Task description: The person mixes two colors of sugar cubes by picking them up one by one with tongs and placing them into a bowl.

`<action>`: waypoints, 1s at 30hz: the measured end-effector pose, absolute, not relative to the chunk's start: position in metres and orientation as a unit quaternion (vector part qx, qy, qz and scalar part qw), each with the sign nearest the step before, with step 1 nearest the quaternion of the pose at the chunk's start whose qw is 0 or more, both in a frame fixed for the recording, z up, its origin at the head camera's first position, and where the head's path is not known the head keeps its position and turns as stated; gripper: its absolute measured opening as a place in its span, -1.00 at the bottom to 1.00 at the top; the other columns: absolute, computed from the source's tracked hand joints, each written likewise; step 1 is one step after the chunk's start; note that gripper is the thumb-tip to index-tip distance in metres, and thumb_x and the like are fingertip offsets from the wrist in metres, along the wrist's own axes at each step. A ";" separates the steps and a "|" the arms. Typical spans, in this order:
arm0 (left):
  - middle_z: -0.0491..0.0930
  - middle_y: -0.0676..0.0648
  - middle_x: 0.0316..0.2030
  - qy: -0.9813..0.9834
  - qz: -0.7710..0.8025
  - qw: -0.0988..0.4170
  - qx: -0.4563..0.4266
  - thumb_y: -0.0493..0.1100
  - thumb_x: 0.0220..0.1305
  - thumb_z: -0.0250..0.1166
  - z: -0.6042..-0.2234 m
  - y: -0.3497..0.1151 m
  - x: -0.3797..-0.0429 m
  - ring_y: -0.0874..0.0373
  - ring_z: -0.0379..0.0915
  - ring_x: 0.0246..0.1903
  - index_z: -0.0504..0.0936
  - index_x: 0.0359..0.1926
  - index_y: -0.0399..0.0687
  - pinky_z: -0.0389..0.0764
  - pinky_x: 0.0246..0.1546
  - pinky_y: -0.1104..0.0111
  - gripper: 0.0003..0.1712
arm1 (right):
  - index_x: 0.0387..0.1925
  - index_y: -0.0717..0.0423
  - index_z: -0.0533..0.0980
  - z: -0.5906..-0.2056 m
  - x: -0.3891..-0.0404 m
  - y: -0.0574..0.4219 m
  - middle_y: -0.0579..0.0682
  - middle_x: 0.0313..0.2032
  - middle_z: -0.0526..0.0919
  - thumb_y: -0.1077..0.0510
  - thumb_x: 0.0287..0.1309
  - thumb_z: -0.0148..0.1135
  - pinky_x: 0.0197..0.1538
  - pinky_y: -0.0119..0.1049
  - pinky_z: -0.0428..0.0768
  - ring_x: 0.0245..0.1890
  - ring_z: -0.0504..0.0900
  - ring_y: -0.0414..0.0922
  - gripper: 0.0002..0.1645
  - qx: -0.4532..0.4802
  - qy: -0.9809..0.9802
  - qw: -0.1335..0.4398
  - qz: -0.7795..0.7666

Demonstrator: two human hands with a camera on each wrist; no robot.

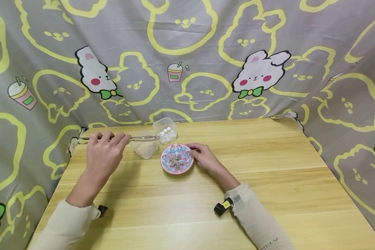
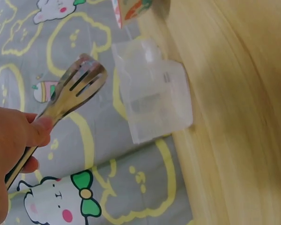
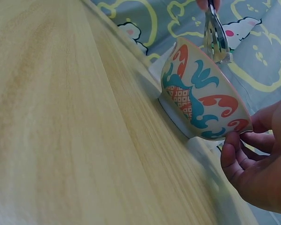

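Note:
My left hand point(image 1: 104, 152) holds metal tongs point(image 2: 79, 86) with slotted heads, raised above the table's left side. The tongs point right, and I see nothing between their heads. Below them is a translucent plastic box point(image 1: 147, 151). Beside it, a second translucent box point(image 1: 164, 121) holds several small white balls point(image 1: 167, 129). My right hand point(image 1: 206, 159) pinches the rim of a bowl point(image 3: 196, 93) patterned in red and blue. Several grey-brown chunks point(image 1: 176, 161) lie inside the bowl, which appears to stand on the table.
The wooden table point(image 1: 253, 149) reaches back to a grey curtain point(image 1: 200, 38) with yellow outlines and rabbit faces. More curtain hangs at the left and right sides. The boxes stand near the back edge, left of the middle.

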State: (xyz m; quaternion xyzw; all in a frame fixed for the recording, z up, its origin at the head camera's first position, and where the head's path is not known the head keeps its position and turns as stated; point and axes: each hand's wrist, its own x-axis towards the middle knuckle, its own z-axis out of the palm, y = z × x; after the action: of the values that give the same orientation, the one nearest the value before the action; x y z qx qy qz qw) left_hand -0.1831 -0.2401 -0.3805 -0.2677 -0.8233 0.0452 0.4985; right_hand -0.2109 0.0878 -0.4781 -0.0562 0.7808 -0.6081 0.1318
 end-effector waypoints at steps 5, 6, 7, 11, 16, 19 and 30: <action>0.82 -0.09 -0.36 -0.820 0.042 0.502 -0.272 -0.29 0.44 0.22 -0.385 -0.232 -0.176 -0.09 0.63 -0.40 0.83 -0.23 -0.12 0.52 -0.20 0.03 -0.77 | 0.32 0.16 0.54 -0.479 -0.211 0.087 0.15 0.21 0.65 0.20 0.49 0.11 -0.10 -0.45 0.60 0.00 0.63 -0.10 -0.56 -0.056 0.779 0.135 -0.610; 0.82 -0.08 -0.36 -0.818 0.042 0.503 -0.276 -0.29 0.43 0.23 -0.386 -0.230 -0.174 -0.08 0.64 -0.40 0.83 -0.22 -0.12 0.52 -0.21 0.03 -0.78 | 0.32 0.16 0.54 -0.479 -0.210 0.087 0.15 0.22 0.65 0.21 0.49 0.11 -0.10 -0.45 0.60 0.01 0.63 -0.10 -0.56 -0.055 0.779 0.135 -0.610; 0.82 -0.08 -0.36 -0.816 0.043 0.505 -0.279 -0.31 0.41 0.24 -0.387 -0.228 -0.172 -0.07 0.64 -0.40 0.82 -0.21 -0.11 0.52 -0.22 0.03 -0.79 | 0.32 0.16 0.54 -0.478 -0.210 0.087 0.15 0.22 0.65 0.21 0.49 0.11 -0.10 -0.45 0.60 0.01 0.63 -0.10 -0.55 -0.054 0.778 0.136 -0.610; 0.82 -0.06 -0.34 -0.807 0.040 0.508 -0.297 -0.35 0.35 0.25 -0.390 -0.218 -0.168 -0.06 0.64 -0.39 0.81 -0.18 -0.11 0.51 -0.22 0.04 -0.79 | 0.32 0.16 0.54 -0.477 -0.209 0.087 0.14 0.21 0.66 0.20 0.49 0.11 -0.09 -0.45 0.60 0.02 0.63 -0.09 -0.55 -0.052 0.780 0.136 -0.609; 0.81 -0.04 -0.32 -0.798 0.046 0.506 -0.323 -0.35 0.34 0.25 -0.394 -0.206 -0.165 -0.06 0.63 -0.37 0.81 -0.17 -0.13 0.48 -0.22 0.08 -0.79 | 0.31 0.15 0.54 -0.477 -0.210 0.088 0.14 0.19 0.67 0.20 0.48 0.12 -0.10 -0.44 0.60 -0.01 0.64 -0.10 -0.56 -0.051 0.779 0.135 -0.610; 0.80 -0.03 -0.32 -0.793 0.060 0.505 -0.336 -0.30 0.36 0.25 -0.398 -0.200 -0.164 -0.05 0.60 -0.38 0.80 -0.17 -0.15 0.47 -0.22 0.10 -0.81 | 0.32 0.17 0.53 -0.477 -0.210 0.088 0.17 0.20 0.66 0.21 0.48 0.11 -0.11 -0.44 0.60 -0.02 0.64 -0.09 -0.55 -0.055 0.779 0.135 -0.610; 0.73 -0.04 -0.33 -0.779 0.101 0.507 -0.354 -0.27 0.38 0.22 -0.406 -0.183 -0.164 -0.05 0.56 -0.37 0.77 -0.13 -0.17 0.47 -0.21 0.14 -0.80 | 0.34 0.20 0.52 -0.479 -0.211 0.088 0.21 0.23 0.63 0.21 0.49 0.11 -0.04 -0.40 0.61 0.09 0.63 0.04 -0.54 -0.068 0.779 0.134 -0.609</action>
State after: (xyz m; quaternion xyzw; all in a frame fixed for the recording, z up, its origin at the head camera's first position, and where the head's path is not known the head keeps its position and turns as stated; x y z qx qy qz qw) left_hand -0.1638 -0.1834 -0.4065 -0.3539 -0.7792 0.1007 0.5073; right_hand -0.2109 0.0884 -0.4790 -0.0681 0.7786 -0.6093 0.1339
